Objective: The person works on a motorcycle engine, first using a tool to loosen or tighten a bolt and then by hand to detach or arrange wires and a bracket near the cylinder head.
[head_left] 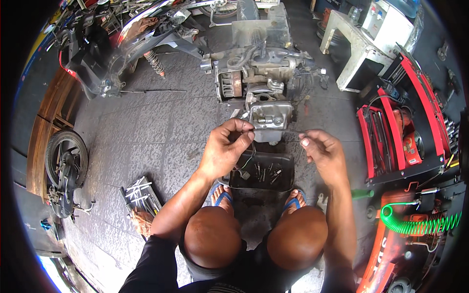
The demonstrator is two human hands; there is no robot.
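A thin dark strand point(277, 130) is stretched nearly level between my two hands; whether it is rubber or wire I cannot tell. My left hand point(223, 150) pinches one end between thumb and fingers. At the other end my right hand point(324, 152) pinches it the same way. Just beyond the strand is the open grey metal end point(271, 111) of a motorcycle engine point(264, 73) on the floor. Below my hands, a black tray point(286, 182) holds several bolts point(264, 175) and a small connector point(244, 174) on a cable.
Red tool racks point(398, 132) and a white stand point(342, 44) are on the right. A red machine point(386, 239) with a green coiled hose point(425, 226) is nearer. On the left are a wheel point(67, 156), a wooden bench point(44, 132) and a small toolbox point(141, 195).
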